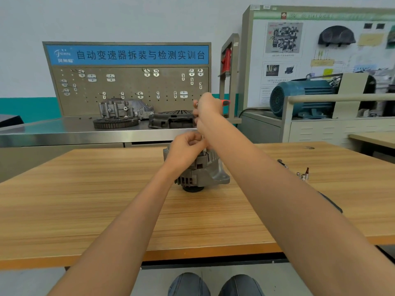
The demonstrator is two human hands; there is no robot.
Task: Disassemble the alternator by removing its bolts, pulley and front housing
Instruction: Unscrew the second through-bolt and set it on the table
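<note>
A grey cast-metal alternator (199,170) stands pulley-down mid-bench on the wood-grain bench (85,199). Above it, the right hand (208,108) grips an orange-handled screwdriver (225,102); the left hand (188,147), fingers curled, seems to steady the shaft at the alternator's top. A bolt appears to be coming out; next, keep the tool upright and seated. Small sockets (303,175) lie right of the alternator.

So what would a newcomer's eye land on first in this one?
Two bare forearms converge mid-table on a grey alternator standing on the wooden table. The right hand grips an orange-handled tool above it; the left hand pinches near its top. Behind, a blue-bannered pegboard.
</note>
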